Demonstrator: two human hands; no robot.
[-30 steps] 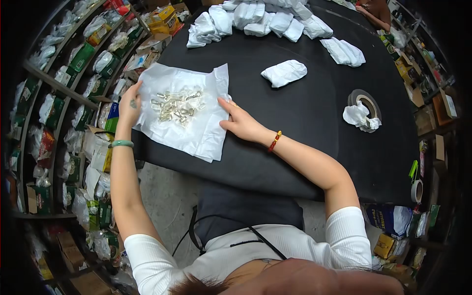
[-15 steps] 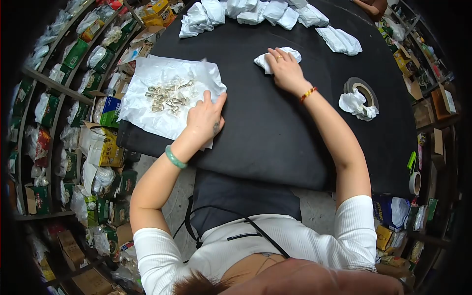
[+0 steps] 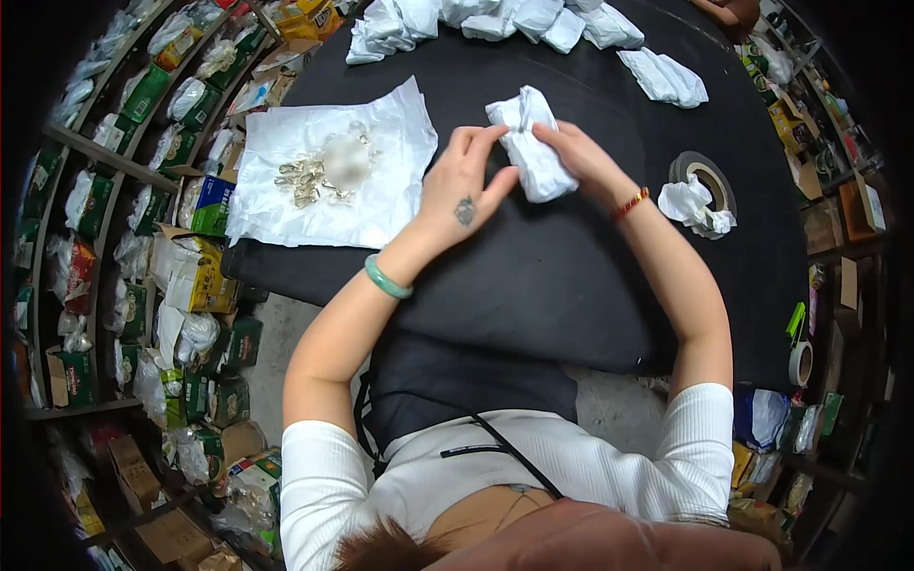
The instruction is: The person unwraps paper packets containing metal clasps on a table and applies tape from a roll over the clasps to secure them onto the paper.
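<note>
A folded white paper packet point(image 3: 539, 167) is tilted up off the black table, gripped by my right hand point(image 3: 592, 164) with the thumb across its top. My left hand point(image 3: 461, 188) is at the packet's left side, thumb and fingers apart; its fingertips are at the packet's edge, and I cannot tell how firmly they touch. Left of that hand, an open sheet of white paper point(image 3: 262, 205) lies flat with its far right corner raised. On it are small metal clasps point(image 3: 303, 181) in a loose pile, partly under a cloudy, translucent patch, perhaps a plastic bag point(image 3: 348, 162).
Several white paper packets point(image 3: 490, 21) line the table's far edge, and another pair point(image 3: 664, 76) lies at the right. A tape roll point(image 3: 720, 179) with crumpled paper point(image 3: 693, 202) sits right of my arm. Packed shelves point(image 3: 129, 171) flank the black table point(image 3: 533, 285).
My right hand has lifted the packet from the table and brought it nearer. My left hand has left the paper sheet and moved right to the packet.
</note>
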